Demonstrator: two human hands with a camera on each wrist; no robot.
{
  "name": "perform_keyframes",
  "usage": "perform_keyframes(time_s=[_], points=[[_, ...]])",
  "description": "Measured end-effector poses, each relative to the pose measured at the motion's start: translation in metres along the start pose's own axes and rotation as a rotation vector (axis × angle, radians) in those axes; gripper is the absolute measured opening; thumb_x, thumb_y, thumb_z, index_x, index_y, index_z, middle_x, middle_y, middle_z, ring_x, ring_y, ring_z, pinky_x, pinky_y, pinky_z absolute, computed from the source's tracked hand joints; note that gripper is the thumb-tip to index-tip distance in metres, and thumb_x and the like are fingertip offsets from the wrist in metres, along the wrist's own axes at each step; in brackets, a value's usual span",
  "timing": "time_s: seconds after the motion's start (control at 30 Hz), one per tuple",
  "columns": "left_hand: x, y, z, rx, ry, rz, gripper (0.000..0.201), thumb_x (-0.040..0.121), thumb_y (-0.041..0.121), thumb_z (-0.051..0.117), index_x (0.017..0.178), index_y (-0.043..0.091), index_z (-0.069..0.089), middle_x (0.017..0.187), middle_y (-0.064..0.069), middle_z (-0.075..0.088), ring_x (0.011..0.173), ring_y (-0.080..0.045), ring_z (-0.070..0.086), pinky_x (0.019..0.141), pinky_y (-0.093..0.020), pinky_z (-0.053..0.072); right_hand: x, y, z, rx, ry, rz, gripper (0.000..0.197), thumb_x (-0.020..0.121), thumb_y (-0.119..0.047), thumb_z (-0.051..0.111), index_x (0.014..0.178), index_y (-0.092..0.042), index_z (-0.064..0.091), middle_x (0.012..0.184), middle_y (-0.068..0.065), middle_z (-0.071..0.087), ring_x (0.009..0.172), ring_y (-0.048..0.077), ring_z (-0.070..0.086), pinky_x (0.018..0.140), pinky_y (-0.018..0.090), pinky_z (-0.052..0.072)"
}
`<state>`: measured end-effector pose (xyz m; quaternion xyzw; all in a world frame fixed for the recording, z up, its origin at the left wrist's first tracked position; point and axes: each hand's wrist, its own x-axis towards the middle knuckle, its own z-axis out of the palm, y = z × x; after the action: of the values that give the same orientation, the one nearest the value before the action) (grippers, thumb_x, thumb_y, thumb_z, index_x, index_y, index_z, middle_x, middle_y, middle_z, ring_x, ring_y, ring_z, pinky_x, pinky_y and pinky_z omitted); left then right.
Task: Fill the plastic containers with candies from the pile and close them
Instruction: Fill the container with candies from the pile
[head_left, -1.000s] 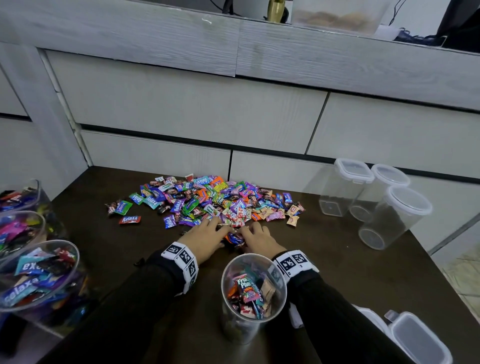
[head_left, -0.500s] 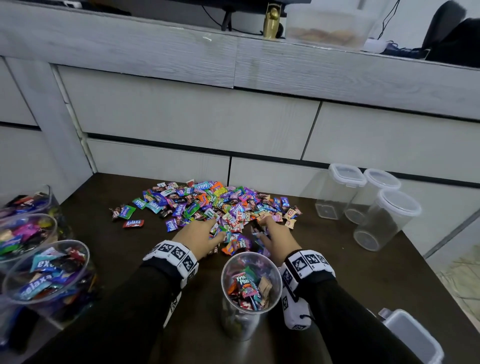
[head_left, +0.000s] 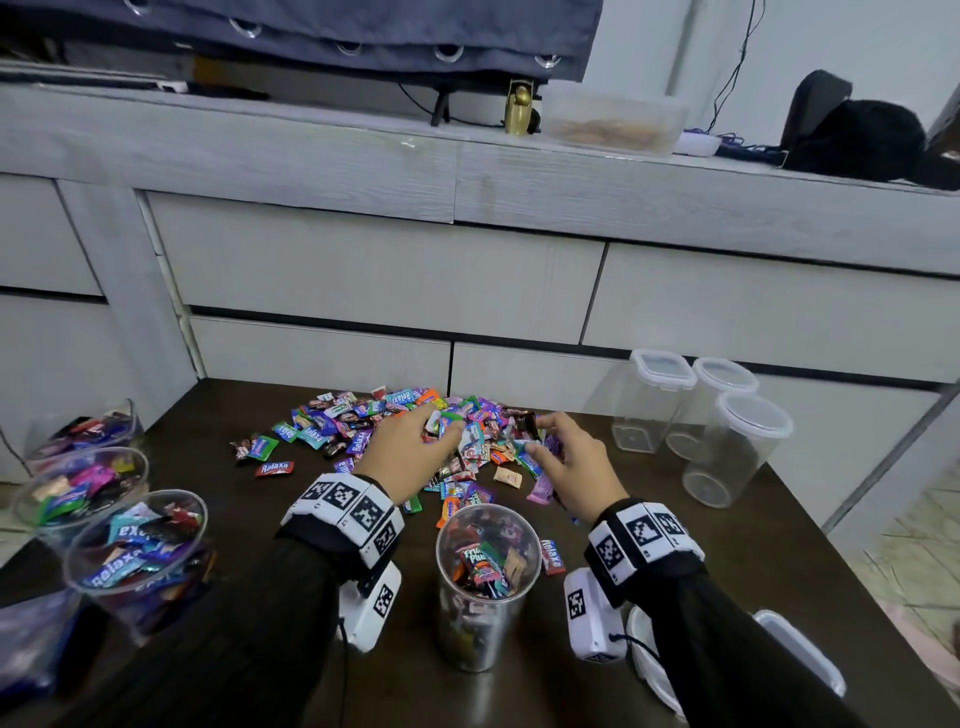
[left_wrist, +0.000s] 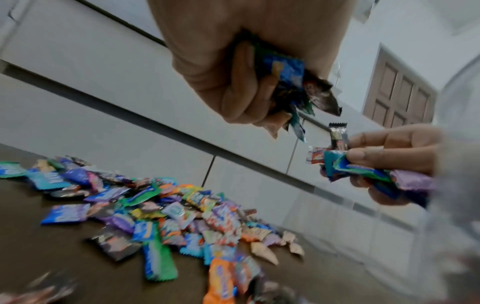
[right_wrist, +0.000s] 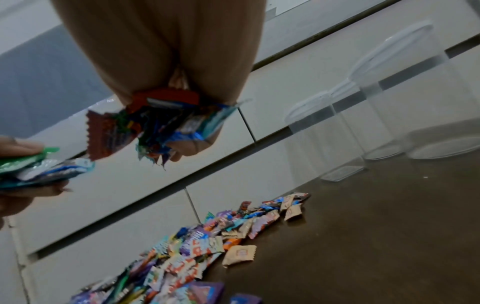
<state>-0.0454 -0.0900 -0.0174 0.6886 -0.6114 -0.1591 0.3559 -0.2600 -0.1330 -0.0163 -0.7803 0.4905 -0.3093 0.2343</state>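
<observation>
A pile of wrapped candies (head_left: 415, 431) lies spread on the dark brown worktop (head_left: 623, 519), directly beneath and beyond both sets of fingers. The left hand (head_left: 410, 447) is raised above the pile, its fingers (left_wrist: 239, 67) curled round a fistful of candies, with blue, green and dark wrappers poking out below the fist. The right hand (head_left: 576, 467), just beside it, is also lifted off the pile, and its fingers (left_wrist: 384, 152) are closed on a second bunch of candies, among them teal, purple and red wrappers and one dark bar standing up.

Nearer the person than the fingers, between the two wrists, stands an open round plastic container (head_left: 485, 582), upright and partly filled with candies. A red "Relaxa" candy (head_left: 553, 556) lies on the worktop just beside its right side.

Right of the right fingers, well apart from them, three empty lidded containers (head_left: 727, 436) stand together near the worktop's far right corner: one square and two round, all clear with their lids on. Far left of the left fingers, three open filled containers (head_left: 140, 551) stand in a row at the worktop's left edge, heaped with candies. Below the right forearm, at the near right edge, lie a white lid (head_left: 644, 654) and a square container (head_left: 800, 654), partly hidden by the sleeve.

Beyond the pile rises a pale grey drawer unit (head_left: 363, 270).
</observation>
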Motion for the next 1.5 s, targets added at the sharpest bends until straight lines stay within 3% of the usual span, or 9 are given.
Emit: perform_keyframes(time_s=[0.17, 0.3, 0.47, 0.57, 0.7, 0.87, 1.13, 1.33, 1.5], points=[[-0.02, 0.035, -0.012, -0.088, 0.066, 0.083, 0.044, 0.096, 0.048, 0.052, 0.121, 0.014, 0.061, 0.09, -0.005, 0.062, 0.082, -0.019, 0.049, 0.072, -0.03, 0.038, -0.011, -0.023, -0.011, 0.082, 0.019, -0.045, 0.029, 0.093, -0.022, 0.059, 0.119, -0.01, 0.055, 0.108, 0.001, 0.063, 0.095, 0.016, 0.062, 0.082, 0.028, 0.049], [-0.044, 0.051, -0.01, -0.102, 0.016, 0.233, 0.032, 0.094, 0.043, 0.056, 0.094, 0.011, 0.062, 0.071, -0.009, 0.062, 0.064, -0.025, 0.054, 0.062, -0.038, 0.044, -0.016, -0.034, -0.014, 0.113, 0.046, -0.107, 0.025, 0.093, -0.013, 0.059, 0.116, -0.006, 0.056, 0.11, 0.005, 0.066, 0.101, 0.016, 0.062, 0.09, 0.029, 0.048], [-0.065, 0.045, -0.002, 0.093, -0.093, 0.308, 0.046, 0.09, 0.048, 0.055, 0.122, 0.016, 0.06, 0.092, -0.002, 0.067, 0.085, -0.018, 0.062, 0.079, -0.036, 0.052, -0.023, -0.034, -0.015, 0.087, 0.054, -0.133, 0.026, 0.093, -0.021, 0.06, 0.116, -0.01, 0.055, 0.104, 0.002, 0.066, 0.087, 0.019, 0.064, 0.076, 0.022, 0.048], [-0.07, 0.042, -0.002, 0.21, -0.097, 0.42, 0.041, 0.089, 0.049, 0.052, 0.109, 0.015, 0.06, 0.091, -0.004, 0.067, 0.085, -0.022, 0.061, 0.077, -0.04, 0.051, -0.025, -0.03, -0.015, 0.076, 0.071, -0.133, 0.026, 0.092, -0.02, 0.06, 0.115, -0.011, 0.055, 0.097, -0.004, 0.064, 0.083, 0.004, 0.059, 0.071, 0.007, 0.04], [-0.068, 0.05, -0.007, 0.409, -0.146, 0.521, 0.027, 0.09, 0.051, 0.051, 0.094, 0.025, 0.051, 0.088, -0.003, 0.064, 0.081, -0.024, 0.058, 0.063, -0.032, 0.036, -0.024, -0.027, -0.016, 0.05, 0.095, -0.097, 0.023, 0.092, -0.024, 0.061, 0.113, -0.018, 0.055, 0.092, -0.006, 0.062, 0.092, 0.017, 0.059, 0.085, 0.031, 0.045], [-0.063, 0.054, -0.009, 0.557, -0.219, 0.6, 0.03, 0.09, 0.053, 0.048, 0.083, 0.025, 0.041, 0.066, 0.0, 0.049, 0.066, -0.024, 0.046, 0.057, -0.031, 0.031, -0.023, -0.027, -0.018, 0.043, 0.119, -0.117, 0.024, 0.092, -0.025, 0.061, 0.113, -0.017, 0.056, 0.09, -0.01, 0.06, 0.085, 0.008, 0.058, 0.072, 0.02, 0.041], [-0.061, 0.054, -0.001, 0.647, -0.257, 0.68, 0.04, 0.089, 0.057, 0.046, 0.094, 0.02, 0.058, 0.068, -0.001, 0.053, 0.069, -0.026, 0.054, 0.056, -0.029, 0.031, -0.022, -0.025, -0.019, 0.033, 0.097, -0.126, 0.024, 0.093, -0.025, 0.06, 0.114, -0.017, 0.054, 0.089, -0.013, 0.058, 0.075, -0.005, 0.053, 0.062, 0.006, 0.039], [-0.059, 0.056, -0.002, 0.737, -0.33, 0.705, 0.055, 0.087, 0.065, 0.04, 0.087, 0.017, 0.069, 0.074, -0.002, 0.064, 0.067, -0.021, 0.058, 0.056, -0.029, 0.044, -0.023, -0.026, -0.021, 0.039, 0.08, -0.108, 0.026, 0.093, -0.026, 0.059, 0.116, -0.016, 0.054, 0.096, -0.005, 0.062, 0.083, 0.009, 0.059, 0.073, 0.024, 0.048], [-0.055, 0.06, -0.005, 0.584, -0.281, 0.633, 0.033, 0.094, 0.049, 0.045, 0.079, 0.021, 0.055, 0.078, -0.002, 0.064, 0.068, -0.019, 0.052, 0.056, -0.029, 0.035, -0.023, -0.026, -0.023, 0.036, 0.082, -0.115, 0.026, 0.093, -0.027, 0.059, 0.115, -0.015, 0.054, 0.094, -0.005, 0.061, 0.082, 0.009, 0.058, 0.073, 0.024, 0.047]])
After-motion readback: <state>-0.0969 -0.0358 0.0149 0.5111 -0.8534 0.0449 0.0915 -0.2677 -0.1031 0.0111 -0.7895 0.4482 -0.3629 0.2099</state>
